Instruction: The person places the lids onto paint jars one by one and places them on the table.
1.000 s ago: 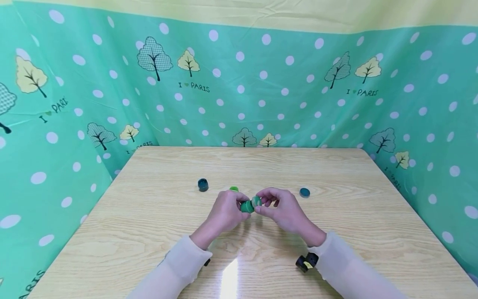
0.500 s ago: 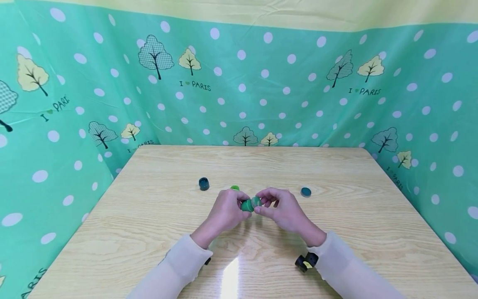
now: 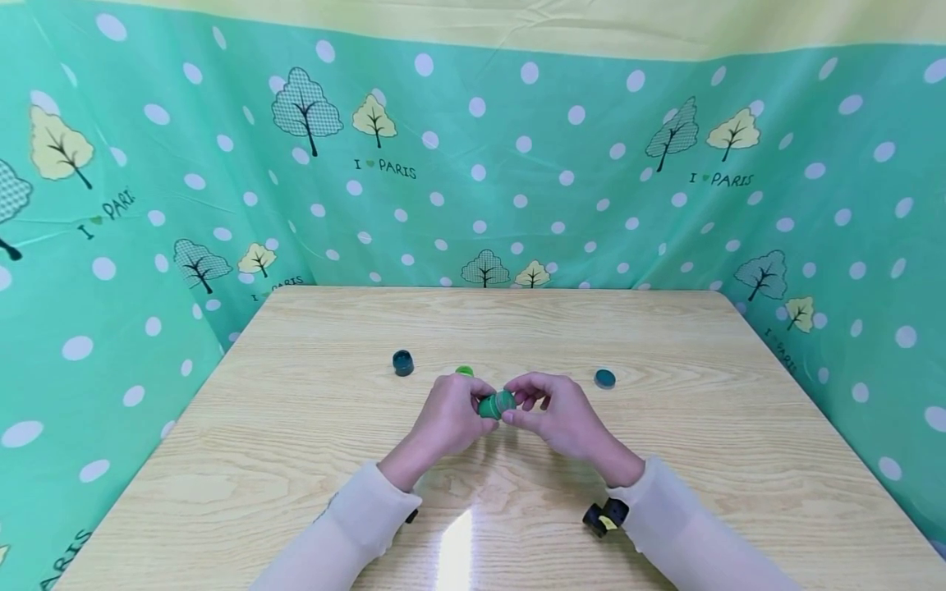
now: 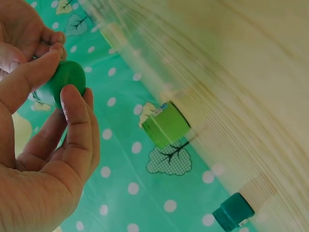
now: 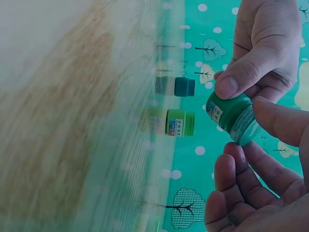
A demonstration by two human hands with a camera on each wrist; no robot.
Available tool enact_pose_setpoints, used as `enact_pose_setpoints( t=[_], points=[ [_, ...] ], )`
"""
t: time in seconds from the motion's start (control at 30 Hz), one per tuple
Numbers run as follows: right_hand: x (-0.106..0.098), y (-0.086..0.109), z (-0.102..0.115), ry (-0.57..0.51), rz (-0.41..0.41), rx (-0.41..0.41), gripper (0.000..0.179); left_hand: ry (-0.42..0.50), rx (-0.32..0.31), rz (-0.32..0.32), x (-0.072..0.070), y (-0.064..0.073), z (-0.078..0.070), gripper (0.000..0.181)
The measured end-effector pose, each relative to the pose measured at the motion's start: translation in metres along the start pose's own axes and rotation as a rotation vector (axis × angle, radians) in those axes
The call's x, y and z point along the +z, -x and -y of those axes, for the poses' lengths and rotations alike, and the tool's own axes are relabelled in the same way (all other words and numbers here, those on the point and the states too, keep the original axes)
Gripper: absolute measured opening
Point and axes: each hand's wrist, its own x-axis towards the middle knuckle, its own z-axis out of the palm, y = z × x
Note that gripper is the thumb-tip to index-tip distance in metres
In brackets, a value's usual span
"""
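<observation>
Over the middle of the table, my left hand [image 3: 446, 417] grips a small green paint jar [image 5: 225, 109] tipped on its side, its mouth toward the right. The thumb and fingers of my right hand [image 3: 559, 413] pinch a clear-greenish lid [image 5: 245, 126] at that mouth, lined up with the jar. A printed label shows on the jar's side in the right wrist view. Just beyond the left hand stands a light green jar [image 4: 166, 124], partly hidden by that hand in the head view.
An open dark teal jar [image 3: 402, 364] stands further left on the wooden table [image 3: 332, 320]. A round teal lid [image 3: 604, 378] lies to the right of the hands. A dotted green curtain [image 3: 517, 197] hangs behind and along both sides.
The lid in my right hand has turned from a tilt, with a dark gap beside it, to sit straight against the jar's mouth. My left hand stays nearly still.
</observation>
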Motion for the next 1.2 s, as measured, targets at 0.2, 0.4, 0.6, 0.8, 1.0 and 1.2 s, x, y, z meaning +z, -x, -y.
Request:
enact_pose_setpoints(
  t=[0.2,0.4,0.6,0.8,1.0,1.2],
  points=[
    [0.0004,-0.0005,-0.0001,0.005,0.008,0.002,0.026,0.002,0.011,-0.004,0.0002,-0.0003,-0.0006,0.023],
    [0.0000,-0.0007,0.0002,0.015,0.006,0.008,0.027,0.018,0.012,0.011,0.0013,-0.0007,0.0004,0.023],
    [-0.0003,0.0000,0.0018,0.025,-0.006,0.017,0.026,0.013,0.019,0.013,0.0013,-0.0017,-0.0002,0.022],
    [-0.0006,0.0007,0.0017,0.034,-0.010,0.022,0.023,0.012,0.034,0.005,0.0011,-0.0020,-0.0006,0.021],
    [0.0004,0.0010,0.0007,0.042,-0.021,0.024,0.020,0.026,0.033,0.015,0.0010,-0.0021,-0.0010,0.019],
    [0.0012,0.0021,0.0001,0.047,-0.033,0.052,0.023,0.030,0.037,0.020,0.0010,-0.0010,-0.0027,0.019]
  ],
)
